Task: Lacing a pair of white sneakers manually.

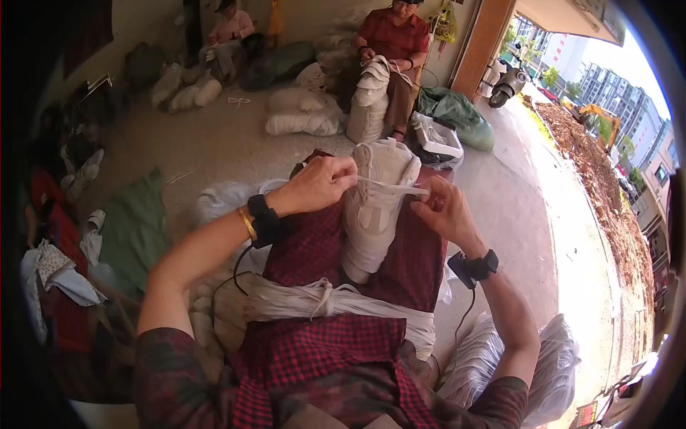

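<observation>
A cream shoe upper [373, 220] stands between my knees, on top of a nested stack of uppers [361, 262]. A white shoelace [389, 188] runs across its front, through the eyelet area, and stretches out to both sides. To the left of the upper, my left hand [320, 184] is closed, pinching one side of the lace between thumb and fingers. My right hand [449, 214] grips the other side with bent fingers, just right of the upper. Across my lap lies a thick bundle of white laces [286, 300], tied in the middle, over a red checked apron [321, 347].
Plastic-wrapped stacks [475, 357] sit at my right; a green cloth [132, 229] lies left. Ahead, a person in a red shirt [396, 36] handles another stack of uppers [368, 107], near a white box [436, 136] and green sack [457, 118]. Another person [230, 36] sits farther back.
</observation>
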The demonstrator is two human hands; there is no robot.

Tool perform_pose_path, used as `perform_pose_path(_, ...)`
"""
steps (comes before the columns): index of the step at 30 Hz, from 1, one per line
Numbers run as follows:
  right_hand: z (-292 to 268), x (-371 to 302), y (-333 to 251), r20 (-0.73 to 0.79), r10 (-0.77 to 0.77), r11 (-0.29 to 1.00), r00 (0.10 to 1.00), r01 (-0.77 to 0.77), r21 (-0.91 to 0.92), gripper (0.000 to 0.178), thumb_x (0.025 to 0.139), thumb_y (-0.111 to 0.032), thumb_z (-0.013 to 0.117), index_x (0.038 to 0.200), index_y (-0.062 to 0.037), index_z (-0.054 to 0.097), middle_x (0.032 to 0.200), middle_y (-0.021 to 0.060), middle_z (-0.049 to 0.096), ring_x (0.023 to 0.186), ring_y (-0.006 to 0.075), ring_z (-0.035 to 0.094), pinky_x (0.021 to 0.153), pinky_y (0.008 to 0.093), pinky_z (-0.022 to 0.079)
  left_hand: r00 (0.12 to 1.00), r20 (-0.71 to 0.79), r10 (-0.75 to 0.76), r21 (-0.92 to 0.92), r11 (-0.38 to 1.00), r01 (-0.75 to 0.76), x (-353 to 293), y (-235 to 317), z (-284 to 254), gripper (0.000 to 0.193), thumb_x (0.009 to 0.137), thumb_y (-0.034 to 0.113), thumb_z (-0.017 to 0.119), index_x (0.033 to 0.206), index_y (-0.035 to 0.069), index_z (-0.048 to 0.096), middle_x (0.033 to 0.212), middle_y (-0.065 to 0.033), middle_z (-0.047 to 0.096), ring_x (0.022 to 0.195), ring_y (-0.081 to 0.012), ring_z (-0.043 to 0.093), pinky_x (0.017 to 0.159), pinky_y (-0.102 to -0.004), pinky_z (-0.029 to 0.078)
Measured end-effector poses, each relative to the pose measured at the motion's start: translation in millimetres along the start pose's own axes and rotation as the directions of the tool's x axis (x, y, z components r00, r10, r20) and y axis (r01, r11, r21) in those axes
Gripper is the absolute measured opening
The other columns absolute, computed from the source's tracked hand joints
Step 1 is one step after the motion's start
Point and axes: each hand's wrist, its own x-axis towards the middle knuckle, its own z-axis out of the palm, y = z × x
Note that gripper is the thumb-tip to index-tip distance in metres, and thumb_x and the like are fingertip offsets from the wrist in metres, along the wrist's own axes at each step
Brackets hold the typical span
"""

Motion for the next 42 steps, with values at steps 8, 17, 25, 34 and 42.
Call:
perform_pose_path(8,15.4,6.6,-0.5,0.117,-0.138,0.983,0.983,0.15,-0.103,0.029,0.074,-0.011,0.074,0.1,-0.0039,0.064,0.089,0.0074,0.061,0.07,0.0202,0.062,0.062,0.0332,0.049,0.929,0.119,-0.35,-0.298,0.88,0.369,-13.3,-41.7,-95.9,0.013,0.085,0.016,0.066,0.076,0.007,0.062,0.061,0.007,0.048,0.053,-0.0021,0.039,0.049,-0.0223,0.029)
perform_pose_path(17,6.8,1.0,0.0,0.078,0.018,0.989,0.997,-0.029,0.145,0.034,0.074,-0.005,0.072,0.106,-0.005,0.061,0.095,0.0051,0.057,0.078,0.0173,0.061,0.068,0.031,0.05,0.909,0.226,-0.35,-0.482,0.771,0.417,-17.6,-61.4,-128.2,0.01,0.083,0.014,0.064,0.08,0.005,0.062,0.057,0.0077,0.043,0.049,-0.0034,0.037,0.046,-0.0223,0.03)
perform_pose_path(25,23.4,-0.6,9.6,-0.152,-0.126,0.981,0.98,0.1,-0.168,0.024,0.077,-0.006,0.067,0.1,-0.0034,0.061,0.091,0.0119,0.058,0.092,0.0305,0.058,0.079,0.0411,0.048,0.991,-0.131,0.003,0.167,0.986,0.019,1.1,-9.9,-42.9,0.035,0.08,0.012,0.07,0.113,0.003,0.062,0.108,-0.0129,0.061,0.101,-0.0242,0.062,0.093,-0.0367,0.05)
perform_pose_path(34,13.8,23.6,-24.3,-0.12,-0.372,0.89,0.921,0.317,-0.327,0.01,0.083,-0.006,0.065,0.093,-0.0041,0.062,0.091,0.0114,0.056,0.092,0.0311,0.055,0.076,0.041,0.049,0.98,-0.067,0.186,0.346,0.926,-0.152,14.0,6.4,1.8,0.011,0.085,0.007,0.065,0.092,0.0,0.058,0.078,-0.0115,0.063,0.08,-0.0282,0.062,0.078,-0.0388,0.049)
perform_pose_path(42,12.7,39.2,-13.4,0.018,-0.451,0.872,0.892,0.445,-0.202,0.013,0.086,-0.008,0.064,0.096,-0.0011,0.058,0.09,0.0159,0.057,0.092,0.0363,0.059,0.075,0.0466,0.05,0.985,-0.056,0.16,0.164,0.975,-0.149,15.9,16.2,-0.6,0.013,0.087,0.011,0.067,0.091,0.003,0.057,0.08,-0.0118,0.063,0.068,-0.0278,0.061,0.064,-0.0374,0.049)
